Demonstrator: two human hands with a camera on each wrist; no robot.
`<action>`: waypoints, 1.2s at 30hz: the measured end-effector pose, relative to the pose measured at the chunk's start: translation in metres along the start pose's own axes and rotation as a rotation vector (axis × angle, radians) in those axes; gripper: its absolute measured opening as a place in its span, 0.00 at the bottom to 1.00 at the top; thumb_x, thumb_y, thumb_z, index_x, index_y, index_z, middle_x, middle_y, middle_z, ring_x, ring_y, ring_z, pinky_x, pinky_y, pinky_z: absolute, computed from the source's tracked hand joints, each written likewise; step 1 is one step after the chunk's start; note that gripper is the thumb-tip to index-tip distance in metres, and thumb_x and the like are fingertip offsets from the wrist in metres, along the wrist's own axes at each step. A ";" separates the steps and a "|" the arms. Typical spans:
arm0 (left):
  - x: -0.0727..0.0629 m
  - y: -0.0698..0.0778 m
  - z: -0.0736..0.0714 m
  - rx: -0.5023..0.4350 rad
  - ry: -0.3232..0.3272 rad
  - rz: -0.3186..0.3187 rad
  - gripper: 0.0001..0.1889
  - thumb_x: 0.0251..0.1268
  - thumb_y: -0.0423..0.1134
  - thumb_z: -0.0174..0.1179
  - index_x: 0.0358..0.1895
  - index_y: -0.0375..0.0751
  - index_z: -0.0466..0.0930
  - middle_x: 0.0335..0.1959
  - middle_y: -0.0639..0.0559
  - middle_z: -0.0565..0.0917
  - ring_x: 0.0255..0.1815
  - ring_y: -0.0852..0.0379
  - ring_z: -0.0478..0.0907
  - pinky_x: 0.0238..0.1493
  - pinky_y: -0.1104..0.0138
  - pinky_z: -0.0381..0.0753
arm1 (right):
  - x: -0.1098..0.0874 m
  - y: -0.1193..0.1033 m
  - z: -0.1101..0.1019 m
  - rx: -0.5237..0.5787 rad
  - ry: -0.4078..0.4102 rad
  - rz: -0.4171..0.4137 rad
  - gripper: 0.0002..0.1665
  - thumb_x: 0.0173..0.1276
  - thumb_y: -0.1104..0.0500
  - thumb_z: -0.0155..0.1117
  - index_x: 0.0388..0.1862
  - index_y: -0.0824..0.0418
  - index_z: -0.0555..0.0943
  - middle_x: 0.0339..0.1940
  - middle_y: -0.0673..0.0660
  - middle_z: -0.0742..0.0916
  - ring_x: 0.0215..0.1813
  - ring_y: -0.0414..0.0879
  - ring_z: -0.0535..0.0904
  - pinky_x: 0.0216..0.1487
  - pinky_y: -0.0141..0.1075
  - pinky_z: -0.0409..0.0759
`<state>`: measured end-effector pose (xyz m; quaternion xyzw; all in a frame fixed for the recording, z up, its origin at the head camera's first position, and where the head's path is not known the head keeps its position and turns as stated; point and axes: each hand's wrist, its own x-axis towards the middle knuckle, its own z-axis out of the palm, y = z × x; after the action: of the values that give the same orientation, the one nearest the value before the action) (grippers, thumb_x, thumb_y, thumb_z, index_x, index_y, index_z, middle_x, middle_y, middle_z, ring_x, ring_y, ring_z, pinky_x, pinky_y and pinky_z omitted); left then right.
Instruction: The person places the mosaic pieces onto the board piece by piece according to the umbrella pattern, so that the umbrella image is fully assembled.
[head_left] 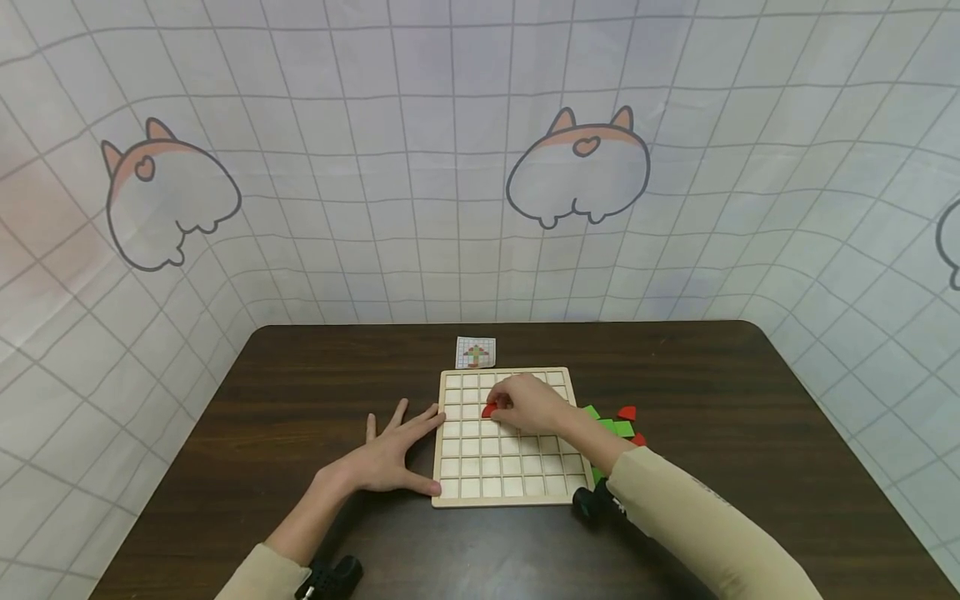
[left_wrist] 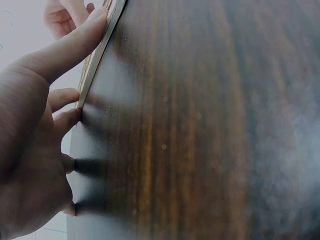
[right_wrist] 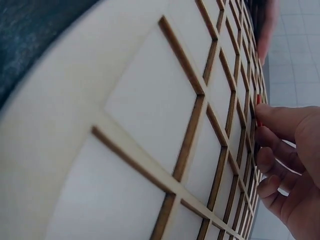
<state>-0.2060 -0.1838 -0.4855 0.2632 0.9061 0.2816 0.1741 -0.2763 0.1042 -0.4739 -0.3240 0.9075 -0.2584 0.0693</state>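
Note:
A square wooden grid board (head_left: 491, 467) with white cells lies on the dark table. Over its upper middle, my right hand (head_left: 528, 404) pinches a red piece (head_left: 489, 411) with a rounded edge between thumb and fingers, right at a cell. The right wrist view shows the same red piece (right_wrist: 258, 110) edge-on beneath the fingertips, low against the grid. My left hand (head_left: 390, 458) is spread at the board's left side, thumb and index finger touching its rim. In the left wrist view the thumb (left_wrist: 82, 42) lies along the board's edge (left_wrist: 100, 55).
Beyond the board's top edge lies a small printed pattern card (head_left: 476, 353). Several green square pieces (head_left: 623, 429) and red pieces (head_left: 627, 413) are scattered at the board's right, partly hidden by my right forearm. A white gridded curtain (head_left: 420, 167) stands behind the table (head_left: 675, 358).

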 end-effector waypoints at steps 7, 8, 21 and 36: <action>0.000 -0.001 0.001 0.000 -0.001 -0.002 0.56 0.56 0.62 0.75 0.84 0.52 0.54 0.85 0.49 0.48 0.82 0.34 0.25 0.63 0.25 0.17 | -0.001 0.001 0.000 -0.032 0.002 -0.013 0.10 0.70 0.59 0.73 0.47 0.59 0.90 0.30 0.45 0.85 0.31 0.38 0.77 0.37 0.36 0.78; 0.000 -0.001 0.001 0.001 -0.002 -0.002 0.56 0.56 0.62 0.75 0.84 0.52 0.54 0.85 0.50 0.48 0.82 0.34 0.25 0.63 0.25 0.17 | -0.002 0.001 0.000 -0.037 0.001 -0.015 0.10 0.70 0.59 0.73 0.48 0.59 0.90 0.30 0.45 0.85 0.31 0.38 0.77 0.37 0.35 0.78; 0.001 -0.001 0.001 0.002 0.000 -0.010 0.55 0.56 0.62 0.75 0.84 0.53 0.54 0.85 0.51 0.48 0.82 0.34 0.25 0.63 0.26 0.17 | -0.013 0.003 -0.010 0.031 0.000 -0.019 0.12 0.71 0.63 0.69 0.52 0.60 0.88 0.34 0.46 0.86 0.35 0.39 0.79 0.40 0.37 0.79; 0.001 0.000 0.003 0.008 0.000 -0.010 0.55 0.56 0.63 0.74 0.84 0.52 0.54 0.85 0.51 0.47 0.82 0.35 0.24 0.63 0.26 0.16 | -0.056 0.028 -0.044 0.100 0.040 0.016 0.10 0.71 0.63 0.70 0.49 0.62 0.88 0.32 0.45 0.84 0.29 0.43 0.77 0.31 0.35 0.77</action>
<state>-0.2057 -0.1823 -0.4878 0.2592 0.9086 0.2771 0.1745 -0.2611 0.1763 -0.4529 -0.3077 0.8972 -0.3091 0.0692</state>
